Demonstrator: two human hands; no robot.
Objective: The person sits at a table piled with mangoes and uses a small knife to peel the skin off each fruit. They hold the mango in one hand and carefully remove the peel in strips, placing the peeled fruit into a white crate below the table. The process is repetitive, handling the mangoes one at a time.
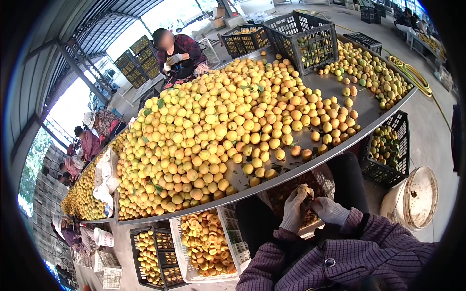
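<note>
My left hand [294, 209], in a white knit glove, is raised over my lap with its fingertips pinched on a small yellow-brown piece of fruit [309, 191]. Beside it, my right hand [329, 210], also gloved, has its fingers bent towards that piece; whether it grips anything is hidden. Under both hands, between my knees, stands a pale crate [325, 177] with dark brown bits in it. Ahead of me a large heap of apricots [204, 138] lies on a metal-topped table [313, 82].
A white crate [177, 251] of halved apricots and a black crate [135, 251] of whole ones stand left on the floor. To the right are a black crate [403, 145] with fruit and a lidded bucket [424, 196]. Across the table sits a person [182, 54] in gloves.
</note>
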